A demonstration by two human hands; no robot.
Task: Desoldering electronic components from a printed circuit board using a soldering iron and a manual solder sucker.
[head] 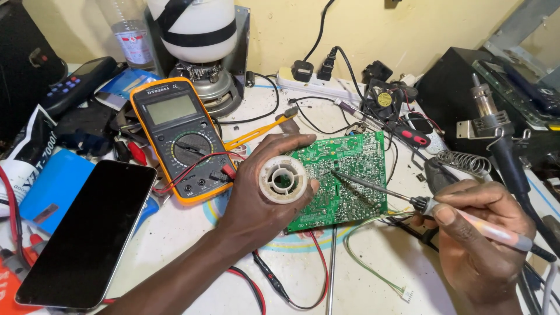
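A: What is the right hand holding?

B: A soldering iron. The fingers are closed around its pale handle, pen-fashion, thumb on top.

A: Which way does it point?

B: Its long axis runs from lower right to upper left. The handle end with the cable sits at the right, and the thin metal tip reaches up-left onto the green circuit board, touching near the board's upper middle.

A: And the left hand?

B: Its fingers are wrapped around a white solder spool, gripping it by the side. The spool's round open end faces up toward the camera, so its axis points almost straight at the viewer. It sits at the board's left edge, partly over it.

A: How does the board lie?

B: Flat on the white surface, solder side up, slightly tilted, its long sides running up and down in the view.

A: What else is close?

B: A yellow multimeter just left of the left hand, its red and black leads trailing under the wrist. A dark phone lies face up farther left. At the right, a hot-air wand rests in its holder beside a coiled wire stand.
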